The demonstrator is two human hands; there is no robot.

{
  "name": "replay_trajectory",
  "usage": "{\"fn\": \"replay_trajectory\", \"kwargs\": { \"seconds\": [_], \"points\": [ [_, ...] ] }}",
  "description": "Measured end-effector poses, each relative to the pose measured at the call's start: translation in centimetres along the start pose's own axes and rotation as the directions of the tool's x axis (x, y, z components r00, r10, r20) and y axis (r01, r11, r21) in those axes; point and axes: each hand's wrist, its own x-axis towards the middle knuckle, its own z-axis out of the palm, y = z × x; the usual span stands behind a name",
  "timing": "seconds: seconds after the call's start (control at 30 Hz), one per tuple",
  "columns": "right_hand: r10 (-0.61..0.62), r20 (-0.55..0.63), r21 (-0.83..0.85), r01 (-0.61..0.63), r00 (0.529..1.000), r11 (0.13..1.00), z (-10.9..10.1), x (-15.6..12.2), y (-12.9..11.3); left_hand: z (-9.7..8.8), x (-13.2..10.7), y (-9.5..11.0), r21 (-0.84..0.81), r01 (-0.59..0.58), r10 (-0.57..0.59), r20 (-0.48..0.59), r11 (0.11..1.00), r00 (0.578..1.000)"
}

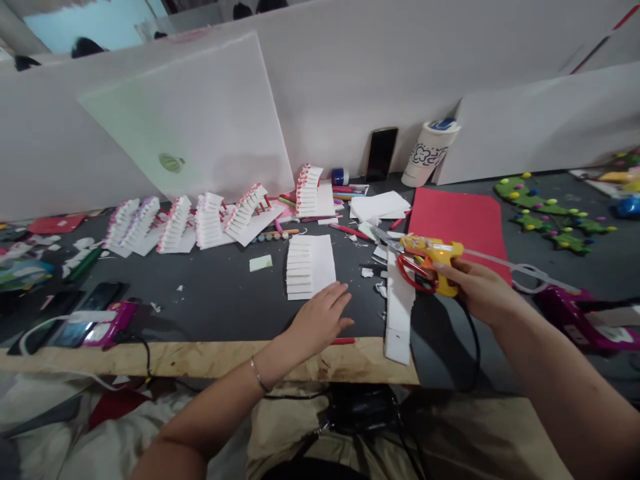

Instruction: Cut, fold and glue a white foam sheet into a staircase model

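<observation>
My left hand [321, 315] lies palm down with its fingers stretched out, at the lower right corner of a white card [324, 263]. Stepped white paper strips [299, 268] cover the card's left half. My right hand [477, 287] grips a yellow hot glue gun [440, 252] by its handle, nozzle to the left; a clear glue stick [505, 263] sticks out of its back. Red-handled scissors [417, 275] lie at the gun, partly hidden by it. Beneath them is a long white strip [399, 313] of card or foam, reaching over the wooden edge.
Several cards with stepped strips and red or purple tips [209, 220] stand along the back. A red sheet [460, 213], a tumbler [429, 153] and a phone [381, 155] are behind the gun. Green decorations [537, 200] lie right. A black cord [473, 340] hangs near my right wrist.
</observation>
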Motion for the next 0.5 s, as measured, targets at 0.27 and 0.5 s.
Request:
{"fn": "replay_trajectory", "kwargs": {
  "seconds": [0.27, 0.5],
  "points": [
    [0.142, 0.14, 0.044, -0.149, 0.98, 0.988, 1.7, 1.2, 0.4, 1.9, -1.9, -0.3, 0.062, 0.069, -0.075, 0.106, 0.996, 0.992],
    [0.138, 0.203, -0.024, -0.136, 0.969, 0.99, 0.6, 2.2, 1.2, 0.6, -5.2, -1.2, 0.017, 0.024, -0.026, 0.095, 1.0, 0.995]
  ]
}}
